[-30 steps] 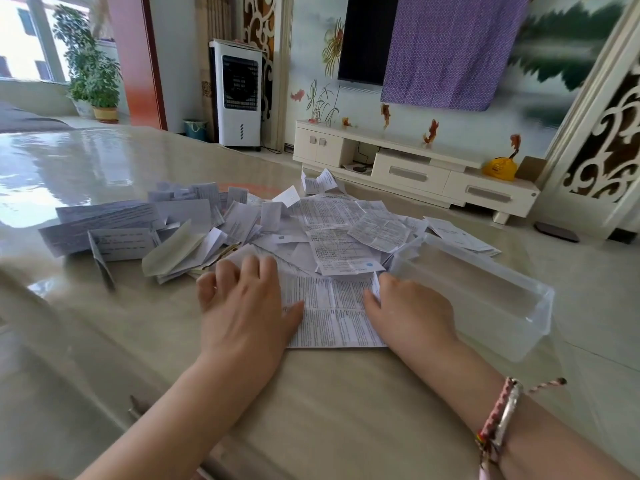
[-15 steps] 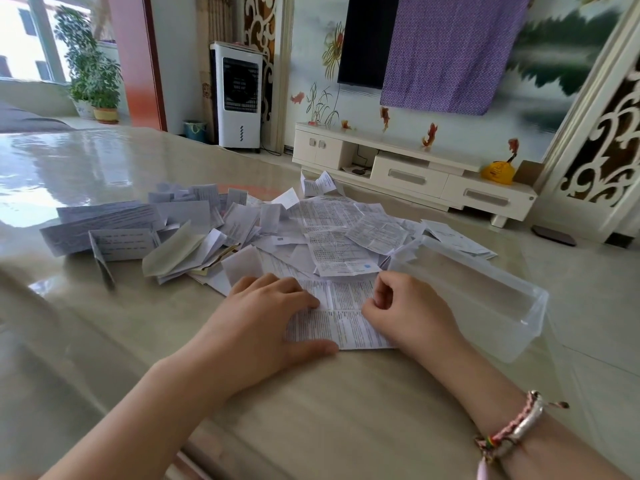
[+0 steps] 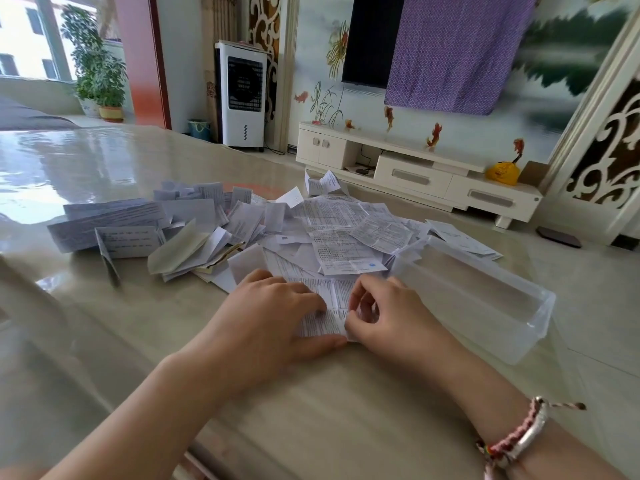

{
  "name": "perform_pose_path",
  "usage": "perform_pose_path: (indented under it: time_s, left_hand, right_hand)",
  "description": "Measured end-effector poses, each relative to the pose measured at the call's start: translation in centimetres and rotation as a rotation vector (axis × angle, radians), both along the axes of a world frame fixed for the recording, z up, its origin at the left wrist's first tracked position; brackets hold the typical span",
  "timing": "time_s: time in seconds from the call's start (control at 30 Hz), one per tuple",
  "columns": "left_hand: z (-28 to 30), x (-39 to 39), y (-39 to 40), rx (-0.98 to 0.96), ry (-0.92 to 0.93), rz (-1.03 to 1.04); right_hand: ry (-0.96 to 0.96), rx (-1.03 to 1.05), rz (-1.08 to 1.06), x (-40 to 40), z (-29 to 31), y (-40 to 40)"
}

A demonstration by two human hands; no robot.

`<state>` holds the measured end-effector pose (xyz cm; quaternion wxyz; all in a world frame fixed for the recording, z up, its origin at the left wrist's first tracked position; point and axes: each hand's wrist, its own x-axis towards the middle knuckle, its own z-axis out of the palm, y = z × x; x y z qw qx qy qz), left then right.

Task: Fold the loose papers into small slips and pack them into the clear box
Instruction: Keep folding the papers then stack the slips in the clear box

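Bare forearms, no sleeves — a pink braided bracelet (image 3: 516, 441) with white band circles the right wrist.

beyond my hands a white tv cabinet (image 3: 415, 174) stands under a dark screen (image 3: 370, 39) half draped in purple cloth (image 3: 453, 50); far left of them, a potted plant (image 3: 100, 77) by a bright window (image 3: 24, 36).

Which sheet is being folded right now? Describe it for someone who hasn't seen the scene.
On the glossy table, left of the clear box, lies a paper pile. The printed sheet at its near edge is the only one under both hands.
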<state>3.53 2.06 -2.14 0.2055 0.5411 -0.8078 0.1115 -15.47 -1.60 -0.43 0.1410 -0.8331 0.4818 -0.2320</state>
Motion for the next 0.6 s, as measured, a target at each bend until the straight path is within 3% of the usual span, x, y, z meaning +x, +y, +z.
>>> perform_pose_path:
  time_s: [0.2,0.6]
  left_hand:
    - [0.2,0.3,-0.1,0.014,0.039,-0.032]
    - [0.0,1.9,-0.3,0.193,0.207,-0.081]
  right_hand:
    - [-0.071,0.186,0.136,-1.0,-0.1,-1.0]
    - [0.117,0.105,0.258,-2.5,0.5,-0.9]
